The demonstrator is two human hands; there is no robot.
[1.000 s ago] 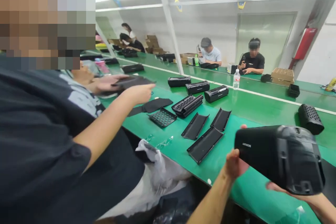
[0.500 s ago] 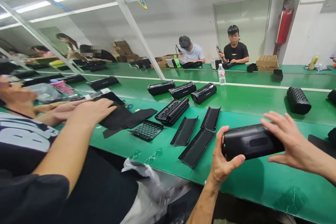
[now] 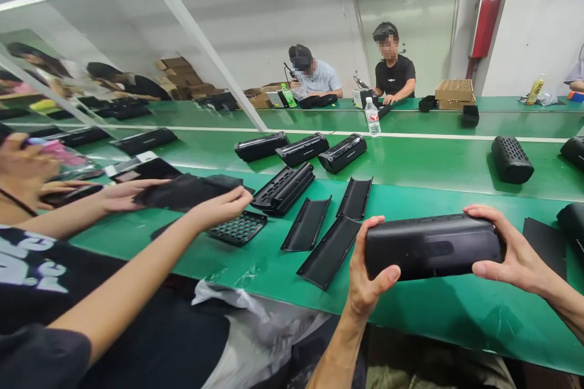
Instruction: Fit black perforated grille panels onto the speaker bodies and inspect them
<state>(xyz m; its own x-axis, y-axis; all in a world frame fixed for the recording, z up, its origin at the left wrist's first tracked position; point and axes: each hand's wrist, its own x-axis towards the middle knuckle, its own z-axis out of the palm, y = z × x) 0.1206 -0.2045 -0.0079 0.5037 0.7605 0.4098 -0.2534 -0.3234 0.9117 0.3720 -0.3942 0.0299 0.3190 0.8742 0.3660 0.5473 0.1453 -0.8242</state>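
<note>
A black speaker-like housing (image 3: 433,247) is held up above the green table at the right, its smooth side with an oval recess facing me. My left hand (image 3: 368,267) grips its left end, thumb along the lower edge. Around the right end are the fingers and thumb of my right hand (image 3: 511,252). Left of the housing, curved black panels (image 3: 307,223) lie on the table. Beside them rests a slotted black housing (image 3: 283,189). A black sheet (image 3: 545,247) lies on the table behind my right hand.
At the left, a person's hands hold black material (image 3: 187,191) over a perforated panel (image 3: 239,229). Three black housings (image 3: 303,148) and a water bottle (image 3: 373,117) stand farther back. Another perforated housing (image 3: 513,160) is at the right. People sit across the green table (image 3: 424,134).
My right hand has closed onto the housing's right end, and the housing is more level. The neighbouring person's hands have lifted the black material. The view has shifted slightly.
</note>
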